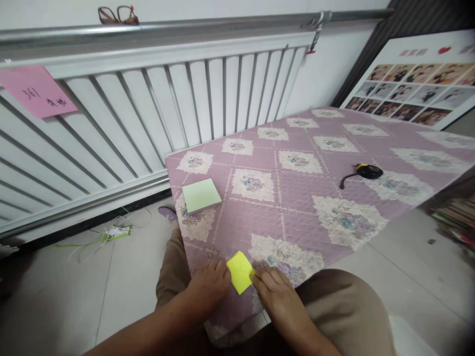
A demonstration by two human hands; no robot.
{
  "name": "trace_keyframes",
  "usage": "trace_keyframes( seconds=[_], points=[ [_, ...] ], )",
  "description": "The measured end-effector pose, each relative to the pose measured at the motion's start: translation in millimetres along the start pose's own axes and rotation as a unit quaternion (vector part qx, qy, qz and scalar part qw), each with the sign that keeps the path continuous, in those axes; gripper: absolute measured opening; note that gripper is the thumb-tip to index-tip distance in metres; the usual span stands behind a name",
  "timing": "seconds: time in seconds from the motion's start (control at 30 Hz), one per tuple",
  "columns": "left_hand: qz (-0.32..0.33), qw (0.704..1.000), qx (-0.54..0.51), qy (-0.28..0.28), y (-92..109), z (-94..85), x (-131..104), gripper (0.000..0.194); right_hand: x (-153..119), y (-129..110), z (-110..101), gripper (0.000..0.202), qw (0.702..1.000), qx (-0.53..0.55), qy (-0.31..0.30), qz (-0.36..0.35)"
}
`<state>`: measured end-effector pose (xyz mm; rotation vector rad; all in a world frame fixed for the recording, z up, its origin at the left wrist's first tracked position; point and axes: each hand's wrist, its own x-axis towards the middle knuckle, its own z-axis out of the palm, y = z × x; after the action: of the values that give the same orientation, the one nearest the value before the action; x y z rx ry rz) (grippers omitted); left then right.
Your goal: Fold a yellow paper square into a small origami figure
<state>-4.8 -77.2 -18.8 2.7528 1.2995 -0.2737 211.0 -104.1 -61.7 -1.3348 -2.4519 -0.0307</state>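
Observation:
A small folded piece of yellow paper [240,275] lies at the near end of the cloth-covered table, turned so that one corner points away from me. My left hand [211,286] grips its left corner with fingers closed. On the opposite side, my right hand [272,289] pinches the right corner, thumb hidden beneath the fingers. Crease lines and overlapping layers show on the paper's upper face. Beyond my left hand rests a pad of pale green paper [202,195], near the table's left edge.
The purple floral tablecloth [256,217] covers the table. A black-and-yellow object with a strap [369,171] lies to the right. Behind stand a white radiator [208,94] and a pipe with glasses [118,16] on it. A photo board [419,84] leans at the back right; a power strip [118,232] is on the floor.

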Motion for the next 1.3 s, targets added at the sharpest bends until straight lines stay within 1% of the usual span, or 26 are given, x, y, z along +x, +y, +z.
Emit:
trace_keyframes(
  seconds=[0.07,0.13,0.2,0.27,0.33,0.4,0.47,0.57,0.67,0.77,0.87,1.0,1.1,1.2,1.3],
  points=[
    [-0.004,1.0,0.007,0.007,3,-1.5,1,0.025,1,0,-1,0.029,1.0,-0.005,0.005,-0.006],
    [0.007,1.0,0.016,0.02,4,-1.4,1,0.033,2,1,-2,0.027,1.0,-0.011,0.01,-0.01],
    [0.016,0.999,0.019,0.028,5,-0.8,-1,0.037,2,0,-3,0.026,1.0,-0.012,0.007,-0.009],
    [0.012,0.999,0.018,0.03,6,-0.6,-3,0.038,2,-1,-5,0.024,1.0,-0.009,0.007,0.001],
    [0.007,1.0,0.013,0.028,7,-0.6,-5,0.039,3,-6,-5,0.022,0.999,-0.009,0.029,0.022],
    [0.003,1.0,0.006,0.029,7,-0.1,-6,0.039,5,-14,-5,0.024,0.998,-0.011,0.058,0.036],
    [-0.001,0.999,0.001,0.033,8,1.6,-6,0.037,7,-25,-3,0.029,0.998,-0.012,0.065,0.017],
    [-0.001,0.999,-0.002,0.041,7,6.0,-6,0.032,8,-40,4,0.036,0.999,-0.011,0.046,-0.004],
    [0.005,0.998,-0.003,0.058,3,10.5,-9,0.034,4,-45,12,0.043,0.999,-0.019,0.031,-0.006],
    [-0.006,0.998,-0.007,0.067,-1,14.2,-13,0.039,0,-42,14,0.046,0.999,-0.025,0.016,-0.014],
    [-0.037,0.997,-0.006,0.062,-2,18.3,-17,0.04,-1,-39,10,0.047,0.999,-0.022,0.006,-0.029],
    [-0.065,0.996,-0.005,0.059,0,25.4,-19,0.04,-2,-34,6,0.048,0.999,-0.026,0.013,-0.035],
    [-0.078,0.995,-0.004,0.066,1,30.2,-20,0.04,-9,-28,8,0.049,0.998,-0.037,0.021,-0.042],
    [-0.085,0.994,-0.009,0.069,1,32.8,-20,0.04,-16,-22,12,0.049,0.996,-0.063,0.029,-0.055],
    [-0.096,0.993,-0.022,0.064,1,34.1,-21,0.041,-20,-17,11,0.047,0.993,-0.09,0.04,-0.069]
  ],
)
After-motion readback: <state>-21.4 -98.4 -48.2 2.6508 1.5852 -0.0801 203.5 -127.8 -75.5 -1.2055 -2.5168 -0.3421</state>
